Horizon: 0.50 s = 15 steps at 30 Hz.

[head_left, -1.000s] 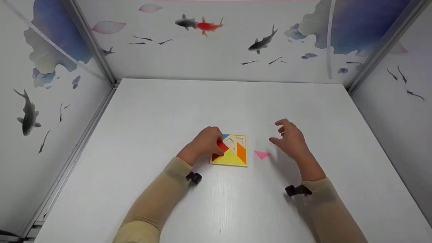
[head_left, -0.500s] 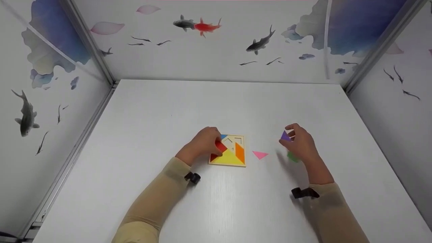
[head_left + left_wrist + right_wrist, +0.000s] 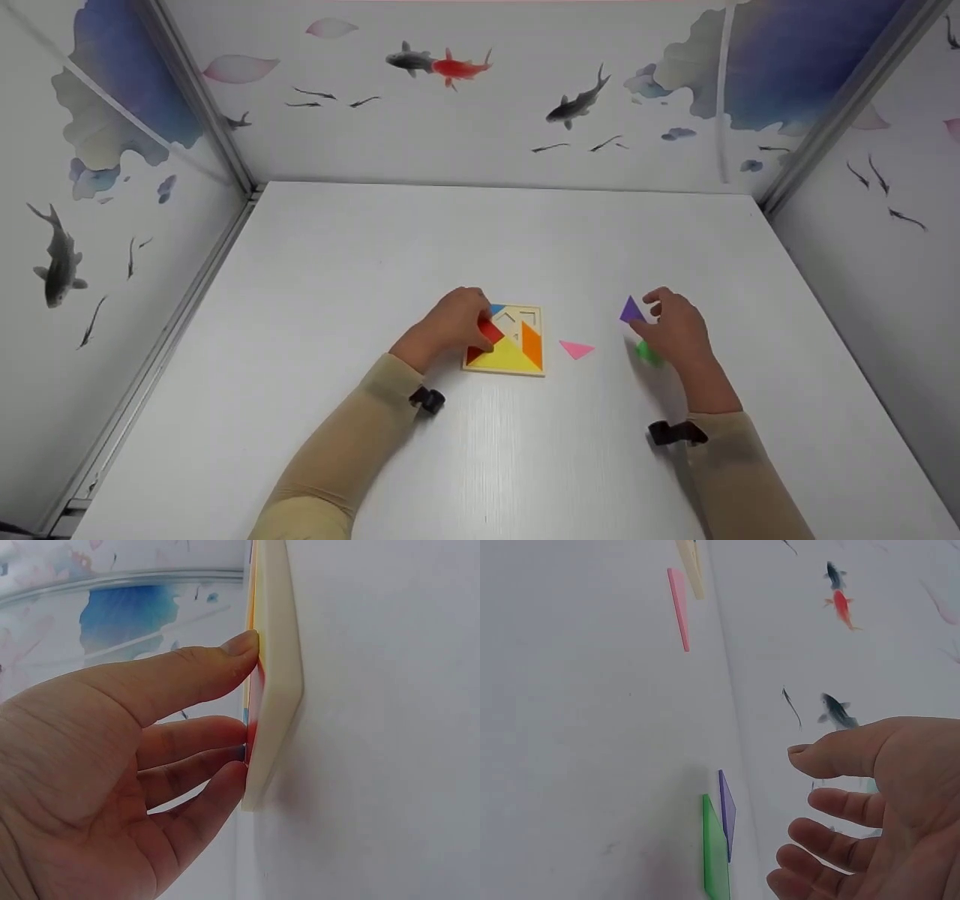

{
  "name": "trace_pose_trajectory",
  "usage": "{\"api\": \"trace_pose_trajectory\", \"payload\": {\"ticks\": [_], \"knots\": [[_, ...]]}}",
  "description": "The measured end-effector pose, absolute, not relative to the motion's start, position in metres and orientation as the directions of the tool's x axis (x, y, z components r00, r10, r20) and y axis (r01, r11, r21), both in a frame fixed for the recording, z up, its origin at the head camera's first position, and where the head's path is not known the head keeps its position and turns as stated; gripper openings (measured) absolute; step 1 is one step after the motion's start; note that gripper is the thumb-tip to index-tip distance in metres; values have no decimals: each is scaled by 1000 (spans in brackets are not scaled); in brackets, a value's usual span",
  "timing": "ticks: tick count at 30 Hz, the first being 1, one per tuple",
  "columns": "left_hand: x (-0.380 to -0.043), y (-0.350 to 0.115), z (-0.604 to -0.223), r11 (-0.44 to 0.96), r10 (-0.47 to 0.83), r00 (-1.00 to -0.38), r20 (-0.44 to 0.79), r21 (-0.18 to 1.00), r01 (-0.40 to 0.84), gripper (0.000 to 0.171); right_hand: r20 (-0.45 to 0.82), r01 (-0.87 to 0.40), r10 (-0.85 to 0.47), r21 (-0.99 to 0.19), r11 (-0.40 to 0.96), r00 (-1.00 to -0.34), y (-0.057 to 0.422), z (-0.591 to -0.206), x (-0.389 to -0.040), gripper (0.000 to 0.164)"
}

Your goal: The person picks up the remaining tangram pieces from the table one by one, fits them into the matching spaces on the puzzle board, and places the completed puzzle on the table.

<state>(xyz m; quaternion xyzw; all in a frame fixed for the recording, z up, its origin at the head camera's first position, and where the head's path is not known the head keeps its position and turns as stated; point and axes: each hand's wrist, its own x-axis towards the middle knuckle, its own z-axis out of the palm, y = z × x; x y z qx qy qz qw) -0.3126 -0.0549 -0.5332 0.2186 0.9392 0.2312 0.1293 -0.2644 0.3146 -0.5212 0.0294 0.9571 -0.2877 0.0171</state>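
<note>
A square tangram board (image 3: 502,374) lies on the table, holding yellow, orange, red and blue pieces. My left hand (image 3: 454,321) rests its thumb and fingertips on the board over the red piece (image 3: 490,330), with the fingers fairly straight. In the left wrist view, that hand (image 3: 112,757) touches the board's top face. To the right, my right hand (image 3: 675,326) hovers with nothing held and its fingers loosely bent. A purple triangle (image 3: 631,309) and a green piece (image 3: 648,353) lie beside it, the green one partly hidden. The right wrist view has them apart from the hand (image 3: 870,817).
A pink triangle (image 3: 577,349) lies between the board and my right hand. Several bare recesses show in the board's upper right part. White walls (image 3: 480,135) with painted fish surround the white table (image 3: 420,240) at the back and sides.
My right hand has moved right and slightly toward me, and the purple triangle and green piece have come into sight. My left hand has stayed on the board.
</note>
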Motion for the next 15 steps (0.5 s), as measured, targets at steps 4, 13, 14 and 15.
{"api": "trace_pose_trajectory", "payload": {"ticks": [4,13,14,15], "knots": [[-312,-55,-534,802,464,-872,-156,493,338,44,-98,87,41,-527,845,-994,315,-522,-265,55],[-314,-53,-535,825,428,-887,-175,476,304,45,-161,108,27,-515,850,-987,321,-526,-268,57],[-314,-52,-536,830,424,-889,-175,469,303,44,-168,109,24,-513,851,-985,322,-526,-268,58],[-314,-52,-536,834,421,-890,-174,460,305,43,-175,110,22,-511,852,-984,322,-526,-268,57]]}}
